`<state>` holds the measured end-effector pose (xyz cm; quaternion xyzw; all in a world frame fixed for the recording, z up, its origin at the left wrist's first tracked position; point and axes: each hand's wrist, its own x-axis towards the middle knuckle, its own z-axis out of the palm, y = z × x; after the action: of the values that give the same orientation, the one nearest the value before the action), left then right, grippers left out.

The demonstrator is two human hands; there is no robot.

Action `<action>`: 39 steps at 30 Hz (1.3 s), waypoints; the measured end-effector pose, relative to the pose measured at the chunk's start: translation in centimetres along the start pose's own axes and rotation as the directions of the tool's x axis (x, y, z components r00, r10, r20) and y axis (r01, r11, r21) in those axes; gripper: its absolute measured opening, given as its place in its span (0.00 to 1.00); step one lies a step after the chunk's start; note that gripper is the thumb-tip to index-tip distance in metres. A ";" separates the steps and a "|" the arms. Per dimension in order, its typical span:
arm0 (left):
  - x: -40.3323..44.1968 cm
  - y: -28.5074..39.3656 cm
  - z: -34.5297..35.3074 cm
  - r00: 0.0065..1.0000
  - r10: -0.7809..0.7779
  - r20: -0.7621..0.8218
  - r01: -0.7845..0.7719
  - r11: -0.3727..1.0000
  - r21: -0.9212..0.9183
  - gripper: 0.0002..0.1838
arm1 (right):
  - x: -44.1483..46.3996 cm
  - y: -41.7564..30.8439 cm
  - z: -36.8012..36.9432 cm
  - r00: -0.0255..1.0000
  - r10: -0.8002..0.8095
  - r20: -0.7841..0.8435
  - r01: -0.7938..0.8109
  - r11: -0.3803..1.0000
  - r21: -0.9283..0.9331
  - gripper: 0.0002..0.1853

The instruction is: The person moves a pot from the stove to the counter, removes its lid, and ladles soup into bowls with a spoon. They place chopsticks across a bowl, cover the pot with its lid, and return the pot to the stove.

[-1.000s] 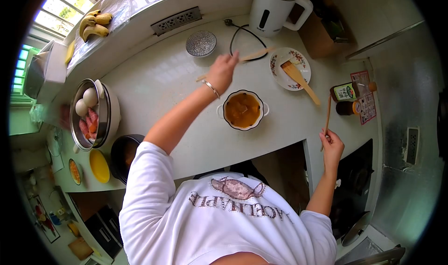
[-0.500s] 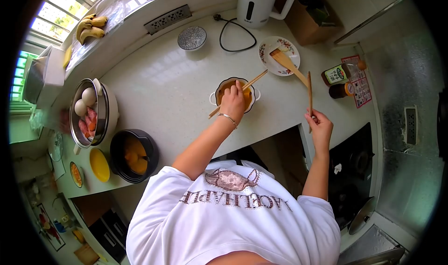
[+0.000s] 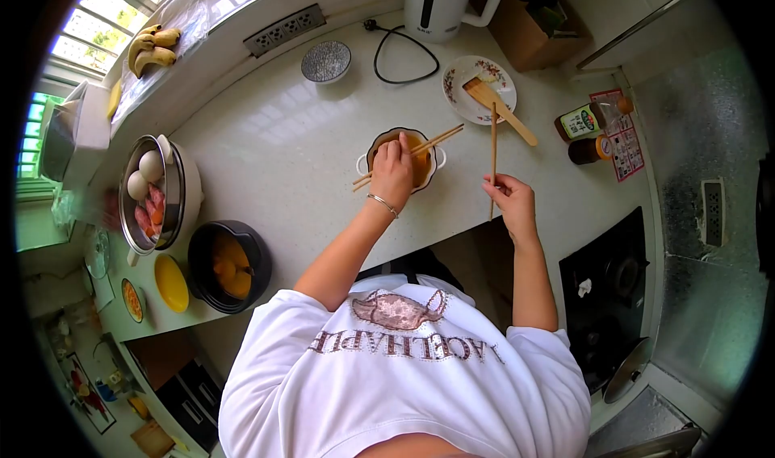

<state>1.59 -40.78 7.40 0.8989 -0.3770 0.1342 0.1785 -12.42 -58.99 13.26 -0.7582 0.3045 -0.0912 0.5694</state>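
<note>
Over the white two-handled bowl (image 3: 439, 159) of orange-brown soup is my left hand (image 3: 392, 171), its fingers closed on a pair of wooden chopsticks (image 3: 442, 138) that lie slanting across the rim. The hand hides the bowl's left part. To the right of the bowl, my right hand (image 3: 512, 202) pinches a single wooden stick (image 3: 494, 147) near its lower end. The stick stands roughly vertical in view, its upper end by a wooden spatula (image 3: 510, 115) that rests on a floral plate (image 3: 454, 83).
Behind are a patterned bowl (image 3: 326, 61), a black cord (image 3: 379, 66) and a white kettle (image 3: 440, 6). At left stand a steamer pot (image 3: 192, 196), a black pot (image 3: 262, 268) and a yellow dish (image 3: 171, 283). Sauce bottles (image 3: 580, 123) and a black stove (image 3: 601, 296) are at right.
My left hand has come down from above the counter to the soup bowl with the chopsticks. My right hand has moved left with its stick, closer to the bowl.
</note>
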 end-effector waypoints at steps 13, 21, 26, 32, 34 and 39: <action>-2.4 -9.7 -2.3 0.540 -0.409 0.735 0.829 0.107 -0.549 0.12 | 2.0 2.6 5.3 0.991 0.068 0.117 -0.080 0.991 0.104 0.06; -2.9 -10.3 -1.2 0.515 -0.146 0.845 0.746 -0.409 -0.525 0.09 | 1.6 2.1 4.2 0.987 0.098 0.124 -0.112 0.987 0.113 0.05; -3.0 -10.3 -1.5 0.494 -0.163 0.854 0.703 -0.503 -0.503 0.08 | 1.4 1.7 3.5 0.986 0.120 0.116 -0.134 0.984 0.122 0.05; -3.1 -12.4 -2.2 0.474 -0.282 0.834 0.633 -0.550 -0.545 0.08 | 1.6 1.8 3.3 0.982 0.146 0.117 -0.160 0.980 0.119 0.06; -3.2 -13.7 -2.2 0.483 -0.285 0.828 0.620 -0.556 -0.553 0.07 | 1.8 1.7 3.4 0.980 0.155 0.125 -0.170 0.978 0.123 0.06; -2.8 -16.9 -3.2 0.462 -0.340 0.819 0.615 -0.543 -0.572 0.06 | 2.3 1.6 4.1 0.977 0.140 0.160 -0.162 0.977 0.136 0.05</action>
<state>11.63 -26.64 5.55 0.4983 0.1684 -0.3842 0.7588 -9.18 -57.26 9.99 -0.6931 0.3102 -0.0130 0.6505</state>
